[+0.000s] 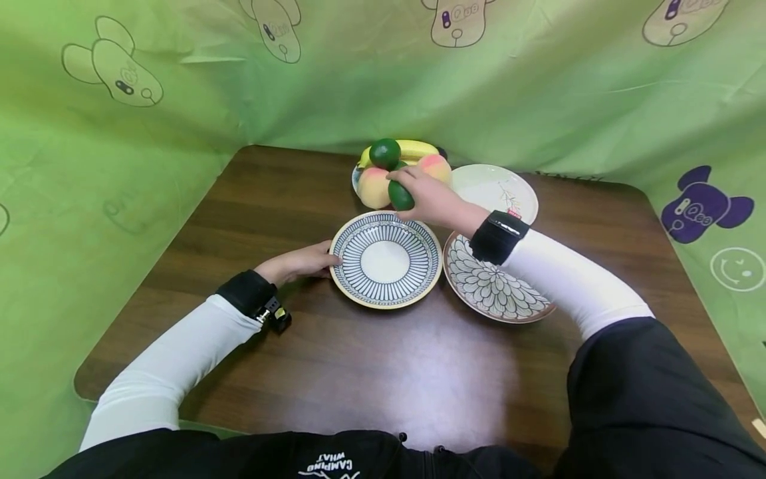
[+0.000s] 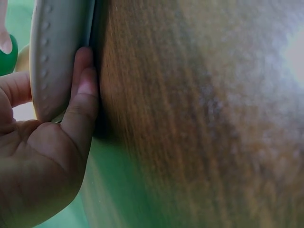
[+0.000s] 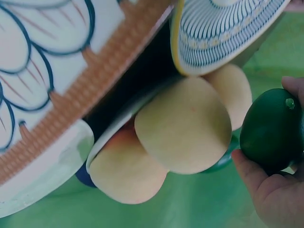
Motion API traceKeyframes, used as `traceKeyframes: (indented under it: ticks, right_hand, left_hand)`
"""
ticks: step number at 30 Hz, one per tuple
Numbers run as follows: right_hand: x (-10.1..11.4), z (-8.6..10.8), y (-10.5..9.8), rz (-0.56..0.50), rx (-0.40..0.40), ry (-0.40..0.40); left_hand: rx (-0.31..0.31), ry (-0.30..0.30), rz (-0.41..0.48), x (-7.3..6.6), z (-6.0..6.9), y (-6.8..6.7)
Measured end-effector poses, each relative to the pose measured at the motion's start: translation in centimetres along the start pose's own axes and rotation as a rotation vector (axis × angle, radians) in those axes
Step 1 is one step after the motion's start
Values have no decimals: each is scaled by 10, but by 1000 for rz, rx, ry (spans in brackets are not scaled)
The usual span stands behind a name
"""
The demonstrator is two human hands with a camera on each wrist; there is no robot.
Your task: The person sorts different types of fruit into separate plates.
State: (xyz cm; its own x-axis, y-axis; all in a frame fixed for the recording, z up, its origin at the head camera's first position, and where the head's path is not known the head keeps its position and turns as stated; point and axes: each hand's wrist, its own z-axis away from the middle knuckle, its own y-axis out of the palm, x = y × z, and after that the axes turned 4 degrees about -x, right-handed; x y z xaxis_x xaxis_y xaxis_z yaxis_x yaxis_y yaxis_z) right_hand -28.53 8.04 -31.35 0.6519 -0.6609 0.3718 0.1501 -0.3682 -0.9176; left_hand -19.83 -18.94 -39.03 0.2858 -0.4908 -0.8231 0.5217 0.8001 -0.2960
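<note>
My left hand [image 1: 304,261] grips the left rim of a blue-striped plate [image 1: 383,263] with a yellow edge. In the left wrist view, fingers reach under the plate's pale side [image 2: 59,61], close to the tabletop. My right hand [image 1: 435,201] holds a dark green avocado [image 3: 270,128] between thumb and fingers, just beyond the plate's far edge. Beside that hand is a fruit pile with peaches [image 1: 374,188], another avocado [image 1: 385,154] and bananas [image 1: 415,148]. The pile's dish [image 1: 356,179] is mostly hidden under the fruit.
A white plate [image 1: 487,183] with a small branch print lies at the back right. In front of it, a petal-patterned plate [image 1: 497,283] with a brown rim sits beside the striped one, partly covered by my right forearm. Green cloth [image 1: 359,80] hangs behind the wooden table [image 1: 359,359].
</note>
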Motion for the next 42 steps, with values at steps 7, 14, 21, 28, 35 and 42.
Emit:
traceKeyframes:
  ticks: [7,14,21,28,35,42]
  right_hand:
    - [5,13,9,-5,95,-60]
    - [0,19,22,-19,146,-119]
    - [-2,23,29,-6,171,-142]
    - [-4,24,32,17,216,-137]
    - [-7,26,39,38,250,-141]
    - [-7,28,40,37,269,-136]
  left_hand:
    - [-5,-1,-4,2,-1,0]
    - [-5,5,-12,-1,-1,1]
    - [-6,9,-14,-1,0,1]
    - [-16,6,-10,0,0,2]
    - [-37,-9,-21,-1,2,2]
    - [-52,0,1,1,1,3]
